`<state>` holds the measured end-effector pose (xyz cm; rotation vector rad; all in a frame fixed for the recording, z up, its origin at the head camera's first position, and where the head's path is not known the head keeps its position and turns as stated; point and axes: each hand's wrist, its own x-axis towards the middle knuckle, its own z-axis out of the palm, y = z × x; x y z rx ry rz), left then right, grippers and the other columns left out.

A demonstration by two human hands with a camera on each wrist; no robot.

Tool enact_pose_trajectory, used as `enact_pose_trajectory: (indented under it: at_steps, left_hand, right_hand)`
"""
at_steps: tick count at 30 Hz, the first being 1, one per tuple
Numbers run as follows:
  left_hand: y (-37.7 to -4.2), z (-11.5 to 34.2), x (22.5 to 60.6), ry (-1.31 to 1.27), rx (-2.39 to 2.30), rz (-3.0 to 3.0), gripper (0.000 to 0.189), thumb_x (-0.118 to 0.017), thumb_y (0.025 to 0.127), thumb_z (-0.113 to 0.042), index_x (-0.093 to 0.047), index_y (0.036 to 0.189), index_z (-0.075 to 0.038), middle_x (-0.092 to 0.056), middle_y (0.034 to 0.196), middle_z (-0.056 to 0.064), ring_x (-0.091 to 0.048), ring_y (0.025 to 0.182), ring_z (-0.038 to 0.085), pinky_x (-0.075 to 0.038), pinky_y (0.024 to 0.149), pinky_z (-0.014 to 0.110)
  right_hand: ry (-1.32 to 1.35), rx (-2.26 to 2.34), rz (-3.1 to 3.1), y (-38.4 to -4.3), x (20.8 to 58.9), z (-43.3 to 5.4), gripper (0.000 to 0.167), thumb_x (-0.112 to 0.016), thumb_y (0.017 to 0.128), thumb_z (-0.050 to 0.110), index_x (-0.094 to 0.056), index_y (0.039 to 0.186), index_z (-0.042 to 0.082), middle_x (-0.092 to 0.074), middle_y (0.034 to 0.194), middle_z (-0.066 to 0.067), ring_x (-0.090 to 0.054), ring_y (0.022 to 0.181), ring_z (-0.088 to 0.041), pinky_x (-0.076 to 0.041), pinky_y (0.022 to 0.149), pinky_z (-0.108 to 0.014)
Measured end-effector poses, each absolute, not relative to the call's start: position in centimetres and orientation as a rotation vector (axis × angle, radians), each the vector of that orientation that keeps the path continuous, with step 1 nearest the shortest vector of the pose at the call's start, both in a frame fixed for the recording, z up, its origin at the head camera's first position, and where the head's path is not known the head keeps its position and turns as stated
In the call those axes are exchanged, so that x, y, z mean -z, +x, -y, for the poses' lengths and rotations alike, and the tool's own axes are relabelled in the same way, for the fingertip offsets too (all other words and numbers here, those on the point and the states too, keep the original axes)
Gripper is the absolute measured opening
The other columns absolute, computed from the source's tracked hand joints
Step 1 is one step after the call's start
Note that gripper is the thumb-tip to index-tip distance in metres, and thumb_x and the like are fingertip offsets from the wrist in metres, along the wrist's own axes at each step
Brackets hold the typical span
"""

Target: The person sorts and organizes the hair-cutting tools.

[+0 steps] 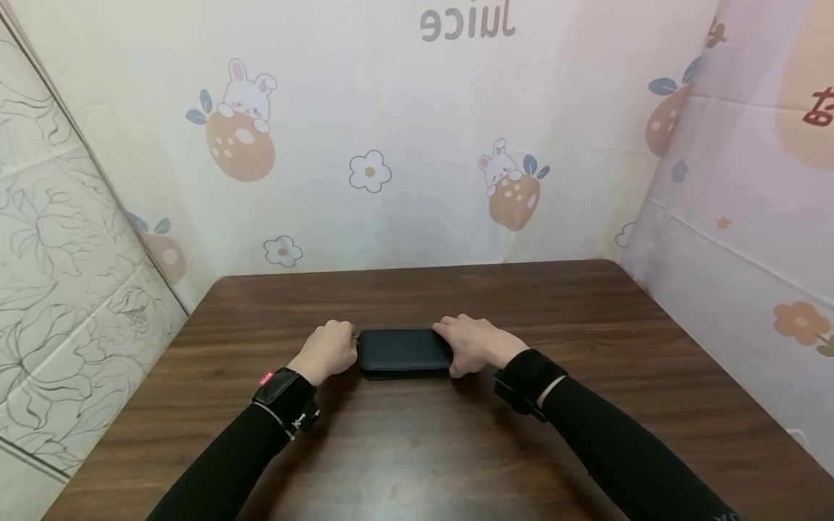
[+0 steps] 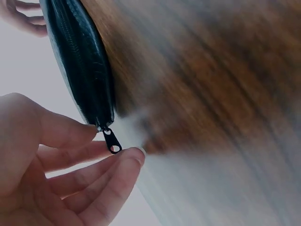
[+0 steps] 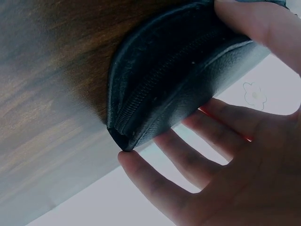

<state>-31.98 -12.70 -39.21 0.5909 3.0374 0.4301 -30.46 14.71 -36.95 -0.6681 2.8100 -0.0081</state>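
Note:
A dark, flat zip wallet [image 1: 405, 353] with a leathery surface lies on the wooden table between both hands. Its zip teeth [image 3: 150, 84] run along the rounded edge, and a black zipper pull [image 2: 112, 141] sticks out at the left end. My left hand [image 1: 331, 347] is at that end, its thumb tip beside the slider and its curled fingers behind the pull. At the opposite end, my right hand [image 1: 477, 343] grips the wallet, with the thumb [image 3: 256, 21] on one side and spread fingers [image 3: 188, 155] against the other face.
The brown table [image 1: 417, 449] reaches back to a wall covering [image 1: 417, 94] printed with rabbits, strawberries and flowers. A similar sheet [image 1: 736, 239] hangs on the right, and a flower-patterned panel [image 1: 59, 239] stands on the left. Both wrists wear black straps [image 1: 287, 398].

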Motion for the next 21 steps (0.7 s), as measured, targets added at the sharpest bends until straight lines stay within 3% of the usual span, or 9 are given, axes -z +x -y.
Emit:
enact_pose_trajectory:
  at_steps: [4, 10, 13, 17, 21]
  left_hand:
    - [-31.4, 12.4, 39.0, 0.562, -0.390, -3.083, 0.016, -0.058, 0.101, -0.010, -0.073, 0.099, -0.004, -0.070, 0.098, 0.015, -0.061, 0.075, 0.023, -0.049, 0.069, 0.038]
    - [-30.8, 12.1, 38.9, 0.624, -0.384, -3.106, 0.019, -0.059, 0.101, -0.010, -0.070, 0.111, 0.002, -0.065, 0.103, 0.018, -0.064, 0.099, 0.035, -0.053, 0.087, 0.047]
    - [-30.9, 11.8, 39.1, 0.691, -0.431, -3.076, 0.031, -0.058, 0.103, -0.015, -0.064, 0.125, 0.005, -0.063, 0.116, 0.023, -0.061, 0.111, 0.040, -0.050, 0.096, 0.050]
    - [-30.9, 11.4, 39.3, 0.718, -0.524, -2.967, 0.058, -0.060, 0.103, -0.034, -0.049, 0.147, 0.003, -0.050, 0.144, 0.025, -0.049, 0.132, 0.042, -0.041, 0.108, 0.054]
    - [-30.9, 11.3, 39.5, 0.701, -0.569, -2.889, 0.077, -0.065, 0.097, -0.051, -0.042, 0.154, -0.004, -0.040, 0.154, 0.020, -0.040, 0.141, 0.040, -0.037, 0.111, 0.055]
  right_hand:
    - [-0.669, 0.015, -2.814, -30.4, 36.7, -14.7, 0.080, -0.083, 0.084, 0.022, -0.044, 0.152, 0.008, -0.047, 0.149, -0.012, -0.048, 0.131, -0.035, -0.048, 0.096, -0.052]
    - [-0.646, 0.065, -2.813, -30.0, 36.8, -15.1, 0.081, -0.083, 0.084, 0.021, -0.043, 0.153, 0.008, -0.046, 0.151, -0.011, -0.047, 0.133, -0.035, -0.046, 0.099, -0.053]
    - [-0.627, 0.091, -2.823, -29.8, 37.0, -15.4, 0.080, -0.082, 0.084, 0.021, -0.044, 0.153, 0.009, -0.044, 0.152, -0.010, -0.045, 0.135, -0.034, -0.045, 0.101, -0.053]
    - [-0.629, 0.115, -2.832, -29.7, 37.2, -15.7, 0.080, -0.081, 0.084, 0.021, -0.043, 0.154, 0.009, -0.043, 0.154, -0.010, -0.043, 0.137, -0.034, -0.043, 0.104, -0.051]
    - [-0.638, 0.161, -2.836, -29.6, 37.4, -16.0, 0.082, -0.081, 0.084, 0.024, -0.042, 0.155, 0.009, -0.042, 0.155, -0.010, -0.042, 0.139, -0.033, -0.040, 0.108, -0.050]
